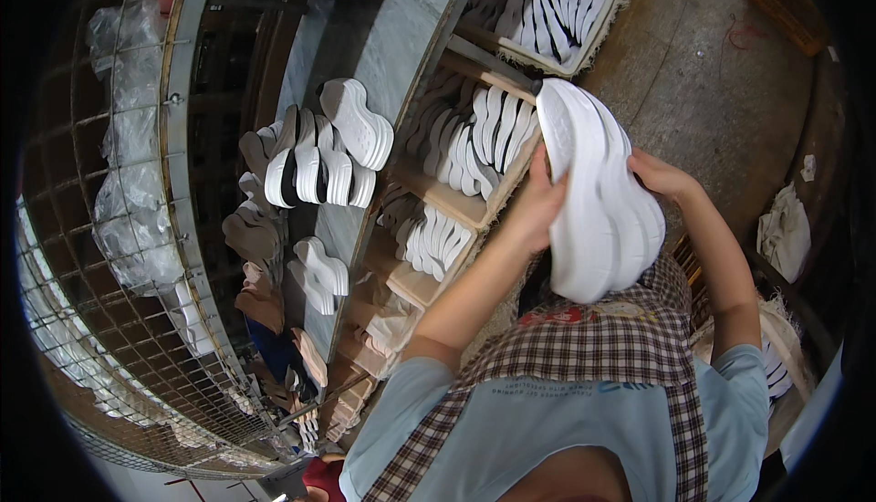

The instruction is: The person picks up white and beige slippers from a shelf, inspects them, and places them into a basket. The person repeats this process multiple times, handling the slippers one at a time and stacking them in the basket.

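Observation:
A stack of white shoe soles [602, 201] is held up in front of my checked apron, several soles lying against one another. My left hand [545, 199] grips its left side, thumb up along the edge. On the opposite edge, the fingertips of my right hand [659, 176] press against the soles; the rest of its fingers are partly hidden. Just left of the stack stands a bin of white soles [497, 137], packed upright in rows.
More bins with soles [557, 14] line the bench's side. On the grey bench top [401, 36] lie white soles [358, 123] and a smaller pair [319, 274]. A wire mesh rack [137, 183] runs along the left. White cloth [785, 233] lies on the floor at right.

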`<control>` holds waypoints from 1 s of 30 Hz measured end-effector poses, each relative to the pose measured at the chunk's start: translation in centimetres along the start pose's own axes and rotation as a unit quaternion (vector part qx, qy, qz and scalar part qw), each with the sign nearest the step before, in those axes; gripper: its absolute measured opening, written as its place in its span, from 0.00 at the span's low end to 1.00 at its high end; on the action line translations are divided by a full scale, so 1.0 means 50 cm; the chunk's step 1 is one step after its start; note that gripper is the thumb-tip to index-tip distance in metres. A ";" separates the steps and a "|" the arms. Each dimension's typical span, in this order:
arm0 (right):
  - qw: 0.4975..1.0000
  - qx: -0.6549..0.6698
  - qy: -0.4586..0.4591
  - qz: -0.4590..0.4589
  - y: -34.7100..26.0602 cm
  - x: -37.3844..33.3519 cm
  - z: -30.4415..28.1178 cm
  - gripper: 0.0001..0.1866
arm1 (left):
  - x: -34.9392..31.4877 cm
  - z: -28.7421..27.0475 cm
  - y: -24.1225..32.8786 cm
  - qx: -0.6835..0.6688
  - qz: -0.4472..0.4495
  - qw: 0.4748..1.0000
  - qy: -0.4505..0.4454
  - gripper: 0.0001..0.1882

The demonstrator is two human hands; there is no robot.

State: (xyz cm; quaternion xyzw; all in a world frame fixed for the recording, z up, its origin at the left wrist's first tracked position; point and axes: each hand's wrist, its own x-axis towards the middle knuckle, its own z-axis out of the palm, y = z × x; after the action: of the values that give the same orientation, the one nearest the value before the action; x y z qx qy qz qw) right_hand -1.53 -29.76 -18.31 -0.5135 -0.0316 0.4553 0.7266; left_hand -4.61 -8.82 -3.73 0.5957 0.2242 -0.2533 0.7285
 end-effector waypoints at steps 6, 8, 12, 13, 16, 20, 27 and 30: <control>0.981 -0.091 -0.166 0.036 0.081 0.053 -0.050 0.48 | 0.067 -0.118 0.040 0.534 0.186 0.821 0.078 0.63; 0.965 -0.132 -0.197 0.110 0.111 0.074 -0.030 0.37 | 0.107 -0.192 0.060 0.509 0.003 0.843 -0.171 0.59; 0.947 0.006 -0.280 0.158 0.166 0.117 0.045 0.37 | 0.114 -0.264 0.013 0.321 -0.192 0.855 -0.359 0.50; 0.939 0.001 -0.295 0.176 0.176 0.117 0.053 0.38 | 0.108 -0.277 -0.002 0.307 -0.188 0.866 -0.347 0.49; 0.926 0.002 -0.334 0.178 0.211 0.137 0.068 0.40 | 0.089 -0.325 -0.046 0.283 -0.249 0.879 -0.291 0.47; 0.918 -0.004 -0.369 0.145 0.269 0.208 0.087 0.40 | 0.066 -0.417 -0.115 0.270 -0.227 0.909 -0.220 0.44; 0.913 -0.158 -0.337 0.170 0.232 0.469 0.133 0.43 | -0.020 -0.660 -0.237 0.027 -0.145 0.989 -0.011 0.33; 0.978 -0.197 0.063 0.000 0.186 0.549 0.117 0.29 | -0.029 -0.765 -0.221 0.131 -0.049 0.980 0.143 0.25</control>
State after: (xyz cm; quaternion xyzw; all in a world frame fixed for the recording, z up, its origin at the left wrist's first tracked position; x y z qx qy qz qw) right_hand 5.61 -5.98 -34.34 -0.6742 -0.0750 0.4070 0.6117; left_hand -13.72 27.07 -18.40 0.7046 0.3197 -0.2281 0.5911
